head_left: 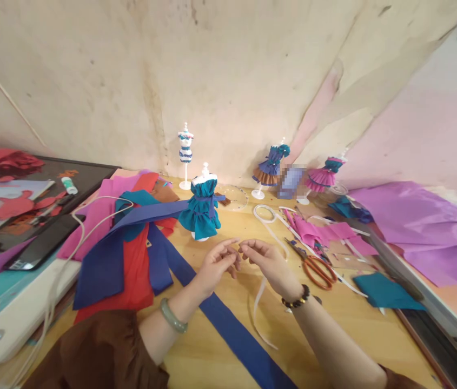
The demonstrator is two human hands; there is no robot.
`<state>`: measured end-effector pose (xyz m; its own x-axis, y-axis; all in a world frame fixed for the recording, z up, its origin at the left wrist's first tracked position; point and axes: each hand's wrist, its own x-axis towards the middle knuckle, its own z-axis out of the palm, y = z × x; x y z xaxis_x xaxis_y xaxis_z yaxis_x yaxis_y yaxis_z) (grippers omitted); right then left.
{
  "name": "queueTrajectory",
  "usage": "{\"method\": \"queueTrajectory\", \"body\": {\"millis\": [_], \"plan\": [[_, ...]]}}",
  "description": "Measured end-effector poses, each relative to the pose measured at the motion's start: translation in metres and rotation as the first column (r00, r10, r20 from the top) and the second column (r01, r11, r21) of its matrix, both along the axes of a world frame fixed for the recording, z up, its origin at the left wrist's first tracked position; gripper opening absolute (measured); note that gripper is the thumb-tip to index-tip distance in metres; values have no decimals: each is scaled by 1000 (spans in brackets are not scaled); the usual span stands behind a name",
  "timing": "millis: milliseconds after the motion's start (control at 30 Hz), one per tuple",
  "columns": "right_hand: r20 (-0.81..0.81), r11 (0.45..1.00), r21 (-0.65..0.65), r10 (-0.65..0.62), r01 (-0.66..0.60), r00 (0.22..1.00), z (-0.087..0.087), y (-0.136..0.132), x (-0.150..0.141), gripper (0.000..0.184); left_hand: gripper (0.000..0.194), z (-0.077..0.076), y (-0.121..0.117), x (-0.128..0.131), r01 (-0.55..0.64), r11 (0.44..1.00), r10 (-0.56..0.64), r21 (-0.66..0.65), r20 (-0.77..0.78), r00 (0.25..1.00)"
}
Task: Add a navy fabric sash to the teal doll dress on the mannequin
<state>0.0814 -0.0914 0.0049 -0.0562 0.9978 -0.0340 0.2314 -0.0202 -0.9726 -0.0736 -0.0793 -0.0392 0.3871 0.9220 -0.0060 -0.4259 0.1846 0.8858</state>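
Observation:
Both of my hands meet above the table, in front of a small mannequin in a teal ruffled dress (201, 208) with a blue band at its waist. My left hand (219, 265), a jade-green bangle on its wrist, has thumb and fingers brought together. Close beside it, my right hand (266, 262) pinches with thumb and forefinger; a dark beaded bracelet circles that wrist. Whatever lies between the fingertips is too small to make out. A long blue fabric strip (238, 340) runs under my left forearm. Narrow white ribbon (258, 308) trails below my right hand.
Orange-handled scissors (319, 272) lie right of my right hand, near a ribbon roll (264, 213) and pink scraps (317, 232). Other dressed mannequins (185, 154) stand along the wall. Red cloth (137, 275) is heaped at left, beside a white cable (84, 232). Purple fabric (418, 227) covers the right.

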Motion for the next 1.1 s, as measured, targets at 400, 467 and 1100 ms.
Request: {"method": "queueTrajectory", "body": {"millis": [400,467,1100], "plan": [[12,991,82,-102,101,995,5,-11,-12,35,53,-1,-1,1,-8,984,53,179,-250,967],[35,992,107,-76,71,997,9,-17,-11,35,50,0,-3,-2,-52,968,134,247,-329,935],[141,962,78,249,-261,958,5,-36,19,34,83,68,90,-76,-353,647,594,676,-156,789]]}}
